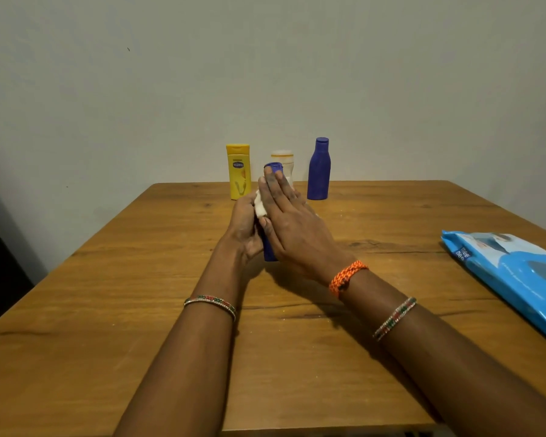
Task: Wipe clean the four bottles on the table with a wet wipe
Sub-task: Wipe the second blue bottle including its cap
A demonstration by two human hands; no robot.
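Note:
My two hands hold a small blue bottle (273,168) upright above the middle of the wooden table (108,310). My left hand (243,225) grips its lower part from the left. My right hand (292,222) lies over its right side, fingers stretched up to the cap. A white wet wipe (260,207) is pressed against the bottle between the hands, mostly hidden. At the table's far edge stand a yellow bottle (238,171), a white bottle (285,160) partly behind my fingers, and a tall blue bottle (319,168).
A blue pack of wet wipes (511,272) lies flat at the table's right edge. A pale wall rises right behind the bottles. A dark area shows past the table's left side.

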